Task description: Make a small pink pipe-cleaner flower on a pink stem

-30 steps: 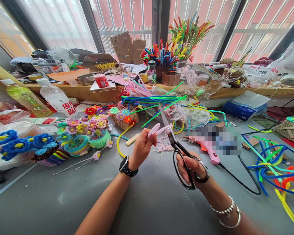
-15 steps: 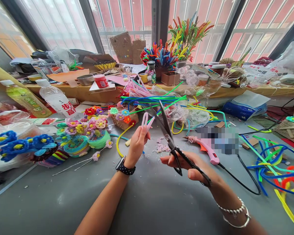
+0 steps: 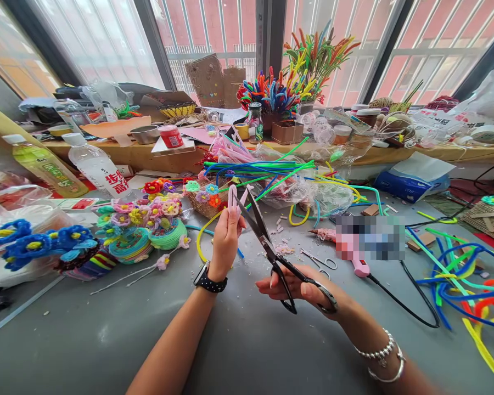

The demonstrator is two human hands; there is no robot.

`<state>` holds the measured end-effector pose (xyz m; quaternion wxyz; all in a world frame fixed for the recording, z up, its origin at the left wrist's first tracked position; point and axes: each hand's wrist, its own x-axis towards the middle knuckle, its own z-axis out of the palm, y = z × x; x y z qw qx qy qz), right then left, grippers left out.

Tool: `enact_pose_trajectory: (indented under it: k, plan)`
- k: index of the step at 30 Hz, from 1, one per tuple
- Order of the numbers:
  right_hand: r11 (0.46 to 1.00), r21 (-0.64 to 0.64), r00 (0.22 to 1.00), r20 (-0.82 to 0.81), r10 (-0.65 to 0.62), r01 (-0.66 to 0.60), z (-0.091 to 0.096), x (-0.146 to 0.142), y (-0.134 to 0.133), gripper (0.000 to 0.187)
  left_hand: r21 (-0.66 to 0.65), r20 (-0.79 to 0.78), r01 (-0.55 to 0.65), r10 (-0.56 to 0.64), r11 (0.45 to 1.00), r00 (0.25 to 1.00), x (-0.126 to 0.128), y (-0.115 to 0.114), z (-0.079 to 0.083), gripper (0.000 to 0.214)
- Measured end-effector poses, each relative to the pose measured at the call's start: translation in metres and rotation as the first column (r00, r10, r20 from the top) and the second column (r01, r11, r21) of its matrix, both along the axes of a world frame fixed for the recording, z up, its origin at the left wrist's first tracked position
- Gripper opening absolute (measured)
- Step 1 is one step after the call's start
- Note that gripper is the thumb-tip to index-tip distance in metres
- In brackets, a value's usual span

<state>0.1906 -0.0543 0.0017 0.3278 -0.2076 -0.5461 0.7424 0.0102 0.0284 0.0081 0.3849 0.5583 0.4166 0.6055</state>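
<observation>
My left hand point(image 3: 225, 236) is closed on a folded pink pipe cleaner point(image 3: 233, 196), holding it upright above the grey table point(image 3: 107, 340). My right hand point(image 3: 300, 288) grips the black handles of a pair of scissors point(image 3: 267, 244). The blades point up and to the left, and their tip sits right beside the pink pipe cleaner. Pink trimmings point(image 3: 284, 248) lie on the table under the blades. A black watch is on my left wrist and silver bracelets are on my right.
Finished pipe-cleaner flowers point(image 3: 148, 219) and blue ones point(image 3: 37, 241) stand at left, beside two bottles point(image 3: 94, 164). Loose coloured pipe cleaners point(image 3: 271, 170) fill the middle back and the right point(image 3: 461, 280). A pink glue gun point(image 3: 349, 252) with a black cord and small scissors point(image 3: 321, 260) lie right of my hands.
My left hand turned the pink pipe cleaner from lying sideways to upright. My right hand swung the scissors left, bringing the blade tips against it, and lowered the handles.
</observation>
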Motion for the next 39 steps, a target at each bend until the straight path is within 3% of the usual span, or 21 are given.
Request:
enact_pose_trajectory:
  k: [5, 9, 12, 24, 28, 32, 39]
  plan:
    - [0.999, 0.004, 0.999, -0.008, -0.05, 0.05, 0.003, -0.001, -0.001, 0.054, 0.121, -0.294, -0.046, 0.08, 0.992, 0.952, 0.0, -0.006, -0.001, 0.027]
    - [0.996, 0.026, 0.994, -0.07, -0.089, 0.091, 0.005, 0.004, 0.001, 0.05, 0.206, -0.53, 0.076, 0.045, 0.976, 0.847, 0.004, -0.013, 0.002, 0.024]
    - [0.993, 0.026, 0.986, -0.118, -0.115, 0.119, 0.007, 0.007, 0.002, 0.048, 0.233, -0.613, 0.161, 0.016, 0.959, 0.79, 0.007, -0.016, 0.004, 0.024]
    - [0.996, 0.06, 0.984, -0.166, -0.062, 0.073, 0.008, 0.005, 0.003, 0.052, 0.232, -0.645, 0.274, -0.063, 0.933, 0.761, 0.01, -0.021, 0.005, 0.025]
    - [0.991, 0.076, 0.988, -0.113, -0.104, 0.113, 0.011, 0.003, 0.002, 0.046, 0.228, -0.659, 0.305, -0.085, 0.925, 0.747, 0.012, -0.022, 0.004, 0.024]
    - [0.98, 0.095, 0.981, -0.097, -0.166, 0.175, 0.01, 0.004, 0.0, 0.045, 0.244, -0.645, 0.3, -0.076, 0.922, 0.76, 0.012, -0.023, 0.005, 0.023]
    - [0.982, 0.087, 0.986, -0.043, -0.163, 0.166, 0.01, 0.006, -0.002, 0.048, 0.276, -0.634, 0.284, -0.048, 0.918, 0.772, 0.012, -0.024, 0.005, 0.023]
